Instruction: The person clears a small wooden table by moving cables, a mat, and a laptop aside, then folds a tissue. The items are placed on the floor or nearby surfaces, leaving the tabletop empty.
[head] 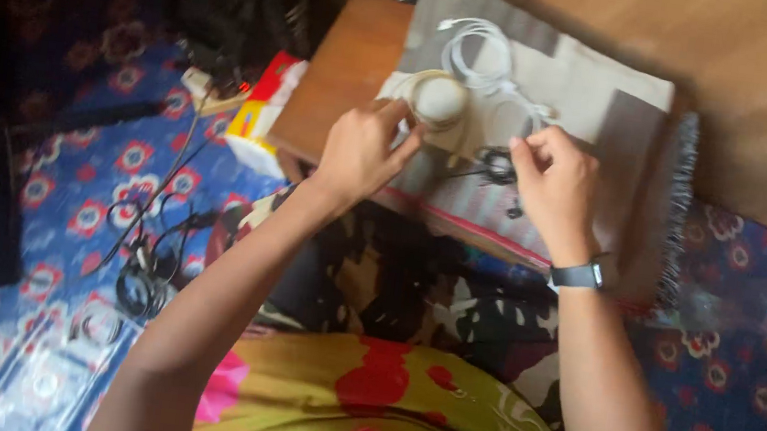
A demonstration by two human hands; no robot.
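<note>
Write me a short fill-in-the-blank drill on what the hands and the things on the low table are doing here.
1. The left hand touches a round ____ roll of tape.
2. The right hand wears a dark band on its ____.
3. A coiled ____ cable lies on the grey cloth beyond the hands.
4. The small tangle of cord between the hands is ____.

Missing words: white; wrist; white; black
</note>
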